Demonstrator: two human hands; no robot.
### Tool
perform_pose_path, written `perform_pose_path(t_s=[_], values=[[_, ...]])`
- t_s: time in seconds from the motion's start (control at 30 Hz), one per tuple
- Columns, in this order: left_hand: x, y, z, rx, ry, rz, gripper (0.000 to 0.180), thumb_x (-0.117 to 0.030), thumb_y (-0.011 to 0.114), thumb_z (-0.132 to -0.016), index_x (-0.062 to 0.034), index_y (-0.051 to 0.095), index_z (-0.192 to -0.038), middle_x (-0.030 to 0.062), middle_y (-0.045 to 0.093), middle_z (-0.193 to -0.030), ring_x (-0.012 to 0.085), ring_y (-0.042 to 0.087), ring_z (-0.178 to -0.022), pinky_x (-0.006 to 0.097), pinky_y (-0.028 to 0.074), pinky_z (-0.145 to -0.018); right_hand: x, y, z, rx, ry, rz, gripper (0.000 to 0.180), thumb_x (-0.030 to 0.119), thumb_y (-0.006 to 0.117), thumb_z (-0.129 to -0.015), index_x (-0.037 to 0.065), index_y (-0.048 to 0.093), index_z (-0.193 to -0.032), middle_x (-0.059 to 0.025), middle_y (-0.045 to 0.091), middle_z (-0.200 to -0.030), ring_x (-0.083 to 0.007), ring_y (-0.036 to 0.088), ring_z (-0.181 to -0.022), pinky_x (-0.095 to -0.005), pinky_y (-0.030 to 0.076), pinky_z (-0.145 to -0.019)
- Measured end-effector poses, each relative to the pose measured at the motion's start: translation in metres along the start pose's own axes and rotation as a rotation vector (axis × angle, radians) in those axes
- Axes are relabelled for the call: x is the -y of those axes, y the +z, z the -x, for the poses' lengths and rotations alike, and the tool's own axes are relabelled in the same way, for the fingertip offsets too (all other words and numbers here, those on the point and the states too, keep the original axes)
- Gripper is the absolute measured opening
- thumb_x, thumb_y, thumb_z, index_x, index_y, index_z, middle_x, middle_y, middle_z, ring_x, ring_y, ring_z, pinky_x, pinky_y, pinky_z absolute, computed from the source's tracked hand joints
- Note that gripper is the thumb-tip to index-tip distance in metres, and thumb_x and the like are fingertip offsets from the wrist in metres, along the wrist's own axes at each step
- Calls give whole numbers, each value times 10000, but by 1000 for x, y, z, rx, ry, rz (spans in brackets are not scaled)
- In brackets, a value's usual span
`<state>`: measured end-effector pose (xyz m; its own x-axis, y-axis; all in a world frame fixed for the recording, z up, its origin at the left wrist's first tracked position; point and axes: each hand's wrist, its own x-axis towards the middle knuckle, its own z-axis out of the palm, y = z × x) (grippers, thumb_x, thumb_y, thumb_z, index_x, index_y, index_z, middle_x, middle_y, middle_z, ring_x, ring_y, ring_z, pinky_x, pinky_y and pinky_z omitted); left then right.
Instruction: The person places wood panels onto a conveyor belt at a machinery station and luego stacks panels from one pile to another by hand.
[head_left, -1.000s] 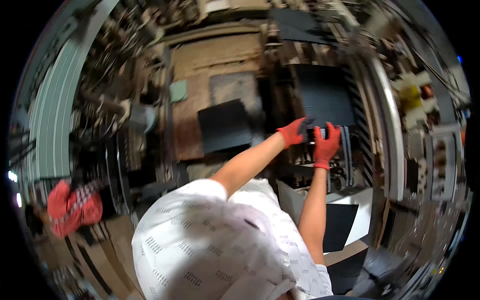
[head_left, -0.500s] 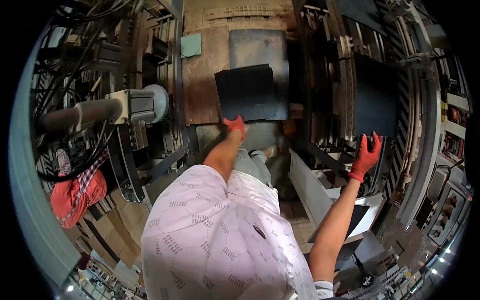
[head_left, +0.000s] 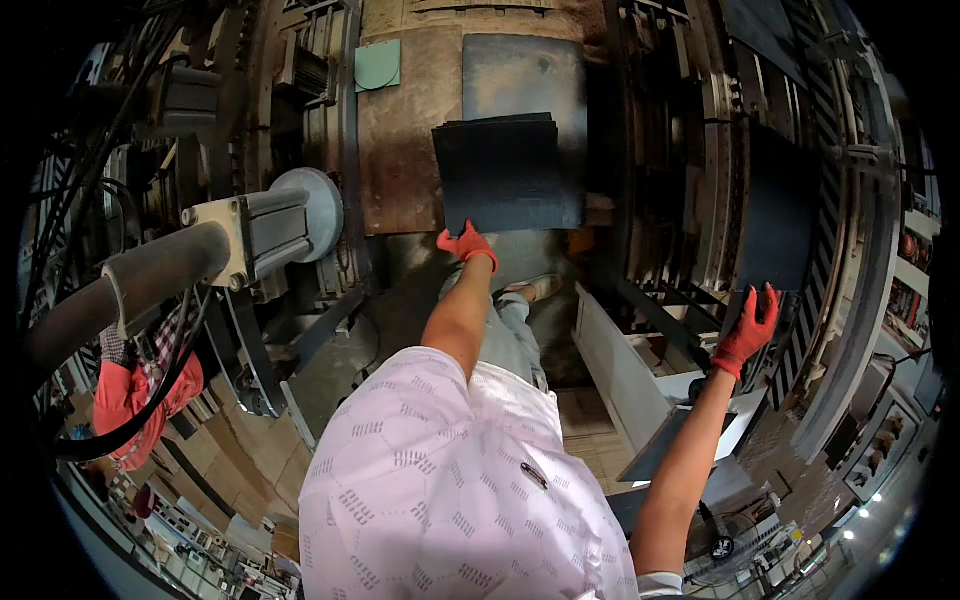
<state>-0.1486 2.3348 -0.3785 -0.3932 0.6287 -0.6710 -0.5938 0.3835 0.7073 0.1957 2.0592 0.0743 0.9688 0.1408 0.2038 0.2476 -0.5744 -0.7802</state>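
Note:
My left hand (head_left: 470,247), in a red glove, reaches the near left corner of a stack of black sheets (head_left: 500,175). Its thumb and forefinger are spread, and the forefinger tip meets the stack's edge. The sheets lie slightly fanned on a larger dark plate (head_left: 522,75). Far to the right, my right hand (head_left: 745,335), also red-gloved, has its fingers apart with the tips at the near edge of a dark flat sheet (head_left: 778,230). Anything under that edge is hidden.
A brown board (head_left: 400,150) carries a green pad (head_left: 378,65). A thick cylinder arm with a round disc (head_left: 312,215) juts in from the left. Machine rails (head_left: 715,200) separate my hands. A white panel (head_left: 625,380) stands before the right rack; red cloth (head_left: 145,405) hangs lower left.
The whole view has shifted slightly. My left hand's thumb and forefinger have spread wider at the stack's corner. My right hand stays at the edge of the dark sheet.

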Motion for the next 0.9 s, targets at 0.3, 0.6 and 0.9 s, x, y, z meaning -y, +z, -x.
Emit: perform_pose_path(t_s=[0.3,0.6,0.9], values=[[-22,-46,-26,193,-324,2,438,-62,685,-947,-242,477,-1288,68,606,-1158,241,574,-895,418,524,-752,-2,2,1,-30,-70,72,340,104,733,-945,3,665,-1262,-173,519,-1513,-231,582,-1260,-359,452,-1067],[-105,-123,-30,771,693,-1276,327,-267,612,-979,-61,613,-1233,165,620,-1163,348,601,-1078,486,468,-957,4,3,0,-81,-41,152,330,149,782,-908,27,701,-1204,-148,605,-1420,-218,615,-1197,-356,478,-1031],[-156,-45,-69,1192,956,-1905,622,-385,590,-1015,-30,434,-1500,174,496,-1491,339,543,-1290,459,433,-1079,40,73,28,-630,574,-509,324,220,809,-902,25,584,-1032,-8,555,-903,-144,501,-768,-333,486,-755]])
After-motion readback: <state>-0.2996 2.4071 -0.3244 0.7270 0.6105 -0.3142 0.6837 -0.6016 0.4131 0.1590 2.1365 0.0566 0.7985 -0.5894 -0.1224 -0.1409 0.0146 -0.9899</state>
